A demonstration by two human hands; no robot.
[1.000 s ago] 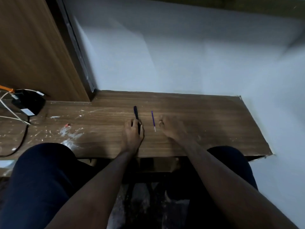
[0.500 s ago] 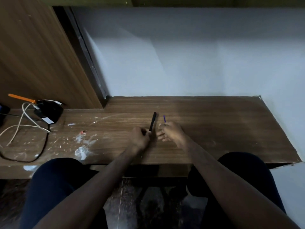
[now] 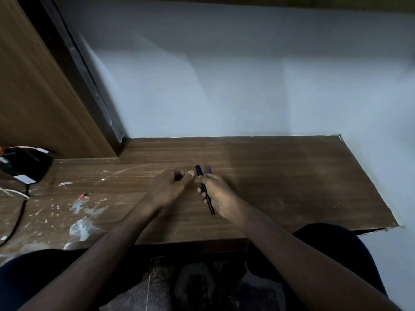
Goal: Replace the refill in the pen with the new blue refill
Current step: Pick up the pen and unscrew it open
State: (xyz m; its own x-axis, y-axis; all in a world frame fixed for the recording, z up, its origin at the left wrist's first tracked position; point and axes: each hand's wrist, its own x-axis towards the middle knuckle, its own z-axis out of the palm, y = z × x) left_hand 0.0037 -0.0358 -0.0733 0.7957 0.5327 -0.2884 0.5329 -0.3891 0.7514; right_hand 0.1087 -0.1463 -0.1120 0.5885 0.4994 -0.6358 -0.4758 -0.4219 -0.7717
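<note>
Over the desk [image 3: 280,176], right hand [image 3: 217,194] now holds pen [image 3: 207,198].

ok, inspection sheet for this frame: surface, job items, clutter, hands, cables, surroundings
Surface: wooden desk, scuffed, white splatter on its left part.
Job's things: dark pen held in the right hand; blue refill, only its tip shows beyond that hand, so whether it is held or lies on the desk cannot be told.
Clutter: small red bit by the splatter; black device at far left.
Hands: right hand closed on the pen; left hand curled, thumb near the pen's far end, contact unclear.
Cables: white cable and black cable, left edge.
Surroundings: pale wall behind, wooden panel at left.
</note>
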